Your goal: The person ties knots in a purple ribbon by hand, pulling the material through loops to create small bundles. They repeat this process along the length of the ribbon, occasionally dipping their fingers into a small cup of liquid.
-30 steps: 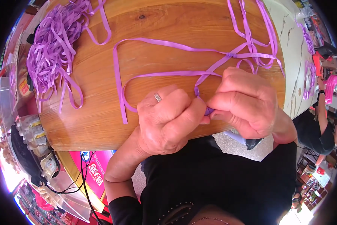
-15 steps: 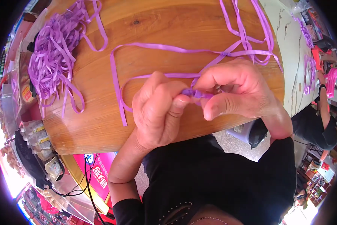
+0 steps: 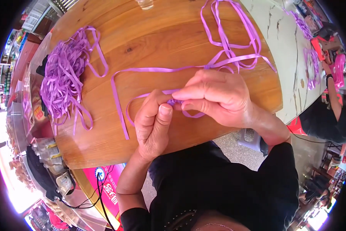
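Close together above the near part of the wooden table, both my hands grip one purple ribbon (image 3: 174,102). My left hand (image 3: 153,119) is closed, with the ribbon pinched between thumb and curled fingers. From the right, the thumb and forefinger of my right hand (image 3: 219,98) pinch the same ribbon where it is bunched into a small knot. My fingers hide part of that knot. A long strand of ribbon (image 3: 146,70) runs behind my hands and bends down at the left. Further loops of ribbon (image 3: 226,48) lie at the back right, joined at another knot.
A tangled heap of purple ribbon (image 3: 63,77) lies at the table's left. A clear glass (image 3: 145,4) stands at the far edge. To the right is a white marbled table (image 3: 275,42) with more ribbon, where another person's arm (image 3: 333,90) reaches in. Black cables (image 3: 98,192) hang below left.
My right thumb and forefinger have closed in on the knot from a wider spread. Both hands are nearer each other. The view has shifted, bringing the glass into sight.
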The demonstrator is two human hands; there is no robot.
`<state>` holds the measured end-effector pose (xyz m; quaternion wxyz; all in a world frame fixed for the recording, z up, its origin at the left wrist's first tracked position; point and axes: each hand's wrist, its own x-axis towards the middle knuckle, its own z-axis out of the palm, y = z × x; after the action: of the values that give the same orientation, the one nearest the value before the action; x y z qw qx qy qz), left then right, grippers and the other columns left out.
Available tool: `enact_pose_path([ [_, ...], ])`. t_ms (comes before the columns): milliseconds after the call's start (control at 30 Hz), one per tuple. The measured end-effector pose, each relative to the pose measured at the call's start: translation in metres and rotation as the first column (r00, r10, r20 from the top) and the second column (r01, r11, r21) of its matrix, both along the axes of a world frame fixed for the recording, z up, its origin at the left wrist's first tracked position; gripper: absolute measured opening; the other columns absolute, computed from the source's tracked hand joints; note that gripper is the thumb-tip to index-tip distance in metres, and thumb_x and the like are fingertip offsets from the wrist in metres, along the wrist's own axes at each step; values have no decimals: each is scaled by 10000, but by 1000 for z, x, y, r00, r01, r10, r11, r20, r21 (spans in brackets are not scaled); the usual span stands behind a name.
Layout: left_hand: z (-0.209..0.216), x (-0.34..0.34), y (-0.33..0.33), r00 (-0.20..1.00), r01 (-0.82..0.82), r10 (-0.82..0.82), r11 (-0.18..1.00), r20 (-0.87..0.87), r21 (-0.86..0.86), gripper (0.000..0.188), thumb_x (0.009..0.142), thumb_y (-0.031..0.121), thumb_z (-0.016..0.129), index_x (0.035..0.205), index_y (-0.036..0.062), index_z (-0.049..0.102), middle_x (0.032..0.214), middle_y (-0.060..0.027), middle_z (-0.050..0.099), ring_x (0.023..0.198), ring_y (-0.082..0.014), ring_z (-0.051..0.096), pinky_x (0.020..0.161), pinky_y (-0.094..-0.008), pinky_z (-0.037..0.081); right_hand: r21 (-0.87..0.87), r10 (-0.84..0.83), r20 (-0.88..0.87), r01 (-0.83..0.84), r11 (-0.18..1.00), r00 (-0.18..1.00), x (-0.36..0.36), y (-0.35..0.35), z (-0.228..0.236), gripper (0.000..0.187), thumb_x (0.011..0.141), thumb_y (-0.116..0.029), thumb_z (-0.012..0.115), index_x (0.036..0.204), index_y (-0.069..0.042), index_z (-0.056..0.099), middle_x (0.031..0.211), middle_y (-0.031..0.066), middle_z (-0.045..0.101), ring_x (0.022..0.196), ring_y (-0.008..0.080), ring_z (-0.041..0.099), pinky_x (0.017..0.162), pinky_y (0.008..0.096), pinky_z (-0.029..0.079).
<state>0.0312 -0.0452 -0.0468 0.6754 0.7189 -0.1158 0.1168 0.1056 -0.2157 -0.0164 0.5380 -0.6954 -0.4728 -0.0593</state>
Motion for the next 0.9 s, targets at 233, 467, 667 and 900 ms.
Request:
enact_pose_path([
  [233,7,0,-8,998,-12,1,987,70,162,205,938,141,489,1000,-30,584,790,-68,558,710,-157,491,659,-276,394,31,15,-209,-9,999,978,-6,-13,3,280,708,32,714,978,3,646,826,81,640,720,173,634,584,249,499],
  [467,3,-1,-12,993,-5,-5,996,118,90,190,930,136,507,996,-21,593,787,-67,557,700,-153,481,655,-282,396,18,23,-189,-20,1000,982,-7,-14,-2,256,719,44,704,966,6,647,861,98,634,739,165,634,599,245,517],
  [667,5,3,-7,989,-26,6,991,150,131,164,925,123,510,935,-18,595,800,-82,604,708,-175,523,658,-280,421,28,15,-236,-9,1000,972,-10,-10,2,208,752,84,658,945,5,652,856,105,624,699,146,620,561,217,504],
  [900,5,3,1,974,-68,14,970,226,234,95,883,74,563,907,-12,596,765,-84,598,639,-186,513,583,-278,424,-37,23,-158,-29,999,987,-8,-3,4,210,763,83,645,951,-8,663,853,103,617,673,134,601,524,213,462],
])
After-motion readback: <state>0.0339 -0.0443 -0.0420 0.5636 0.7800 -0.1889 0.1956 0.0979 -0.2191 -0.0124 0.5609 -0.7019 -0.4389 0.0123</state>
